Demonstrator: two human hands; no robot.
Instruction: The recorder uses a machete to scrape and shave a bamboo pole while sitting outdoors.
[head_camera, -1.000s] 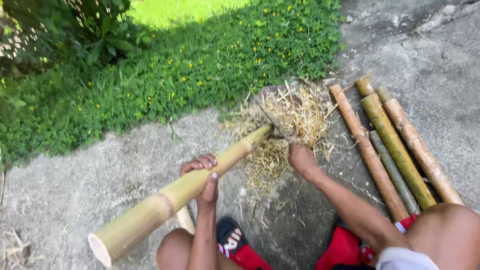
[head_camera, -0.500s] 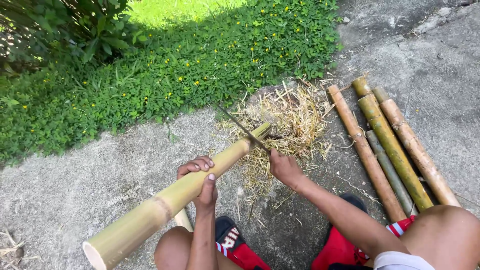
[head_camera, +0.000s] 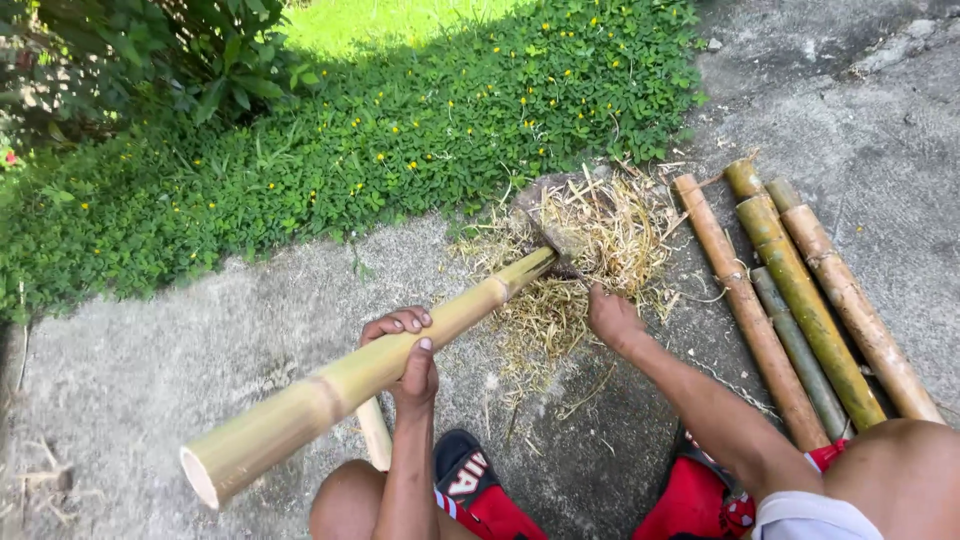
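The blade (head_camera: 560, 240) has come back down: half a second ago it was lifted clear above the pole's far tip, with the right hand (head_camera: 612, 318) raised nearer the tip, and now that hand has dropped low and near, and the blade lies across the far end of the bamboo pole (head_camera: 400, 355), partly lost among the shavings. Judging by that, another stroke has just landed on the tip, so the paring of that end goes on. I cannot make out the handle, so whether the right hand is clenched on it I can only suppose; the fingers look curled, the forearm stretched out from the near right.

The left hand (head_camera: 408, 350) has not shifted. It wraps the pole about mid-length, fingers over the top, thumb on the near side, wrist straight, arm rising from between the knees. The pole slants from its open cut end at the near left up to the straw-coloured shavings (head_camera: 590, 250) on the concrete ground (head_camera: 150, 350). On the right, a row of bamboo lengths (head_camera: 800, 290) lies side by side. Green ground cover (head_camera: 380, 130) fills the far side.
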